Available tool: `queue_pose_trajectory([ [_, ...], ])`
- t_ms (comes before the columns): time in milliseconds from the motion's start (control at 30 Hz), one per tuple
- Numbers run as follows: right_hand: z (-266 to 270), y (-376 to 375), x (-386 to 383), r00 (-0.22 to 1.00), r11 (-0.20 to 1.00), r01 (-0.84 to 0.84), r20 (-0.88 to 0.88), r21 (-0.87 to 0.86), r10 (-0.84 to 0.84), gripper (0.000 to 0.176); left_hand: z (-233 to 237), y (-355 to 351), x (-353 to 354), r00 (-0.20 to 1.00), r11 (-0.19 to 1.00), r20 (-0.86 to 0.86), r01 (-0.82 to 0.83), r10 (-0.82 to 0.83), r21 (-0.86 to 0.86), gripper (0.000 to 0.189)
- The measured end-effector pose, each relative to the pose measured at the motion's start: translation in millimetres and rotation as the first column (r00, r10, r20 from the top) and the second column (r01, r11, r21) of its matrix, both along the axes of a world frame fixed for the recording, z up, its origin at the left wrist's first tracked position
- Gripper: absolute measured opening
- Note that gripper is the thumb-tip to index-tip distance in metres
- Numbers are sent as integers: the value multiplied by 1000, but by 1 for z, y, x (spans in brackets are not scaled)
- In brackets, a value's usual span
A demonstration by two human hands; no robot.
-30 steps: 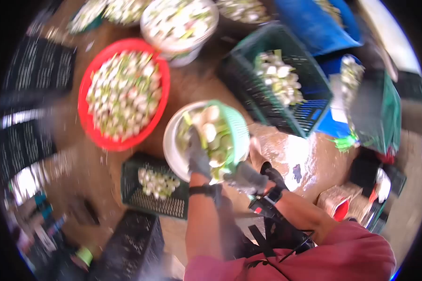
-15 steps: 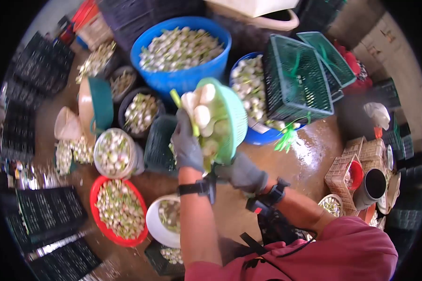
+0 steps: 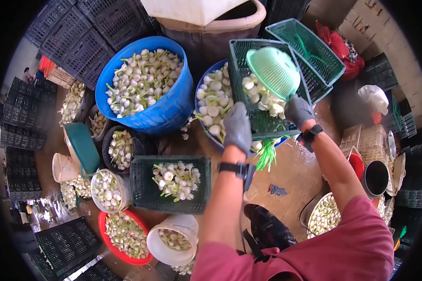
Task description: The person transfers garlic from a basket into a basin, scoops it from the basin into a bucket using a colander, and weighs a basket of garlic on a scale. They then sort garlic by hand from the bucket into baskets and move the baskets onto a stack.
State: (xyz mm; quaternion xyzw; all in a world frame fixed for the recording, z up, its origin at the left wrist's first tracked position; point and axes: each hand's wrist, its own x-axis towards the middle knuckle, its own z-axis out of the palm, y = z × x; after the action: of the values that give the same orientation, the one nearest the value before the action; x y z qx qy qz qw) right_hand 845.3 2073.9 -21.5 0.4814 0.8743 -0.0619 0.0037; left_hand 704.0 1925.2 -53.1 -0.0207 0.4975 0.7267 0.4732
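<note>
A pale green colander (image 3: 275,70) is tipped over, bottom up, above a dark green plastic crate (image 3: 262,126). White bulbs with green stems, like fresh garlic (image 3: 267,100), lie in the crate beneath it. My gloved right hand (image 3: 299,112) is closed at the colander's near rim, its fingertips partly hidden. My gloved left hand (image 3: 238,126) grips the crate's left side with bent fingers. The crate sits over a blue tub (image 3: 200,100) of the same bulbs. Green ties (image 3: 266,154) hang at the crate's near end.
A large blue tub (image 3: 173,103) full of bulbs stands at the left. Another green crate (image 3: 140,187) with bulbs, a red basin (image 3: 107,239) and a white bucket (image 3: 185,225) are nearer. Stacked crates (image 3: 86,56) line the back left; a metal pan (image 3: 309,218) is at right.
The colander of bulbs has moved right and been turned over above the crate, and bulbs are now in that crate. My left hand has left the colander for the crate's side.
</note>
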Motion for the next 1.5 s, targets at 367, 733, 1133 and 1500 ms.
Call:
queue_pose_trajectory([
  [367, 15, -234, -28, 818, 448, -364, -510, -816, -265, 12, -111, -359, 25, 829, 800, 124, -472, 546, -371, 51],
  [733, -197, -628, -61, 623, 232, -332, -28, -914, 782, 28, -267, -686, 88, 356, 365, 173, -595, 918, -716, 78],
  [1133, -460, -711, -97, 457, 510, -141, 402, -848, 794, 15, -471, -750, 39, 527, 340, 87, -406, 846, -848, 82],
  [1500, -457, -722, -81, 581, 98, 410, 342, -907, 738, 22, -508, -773, 24, 722, 822, 473, -232, 504, -521, 76],
])
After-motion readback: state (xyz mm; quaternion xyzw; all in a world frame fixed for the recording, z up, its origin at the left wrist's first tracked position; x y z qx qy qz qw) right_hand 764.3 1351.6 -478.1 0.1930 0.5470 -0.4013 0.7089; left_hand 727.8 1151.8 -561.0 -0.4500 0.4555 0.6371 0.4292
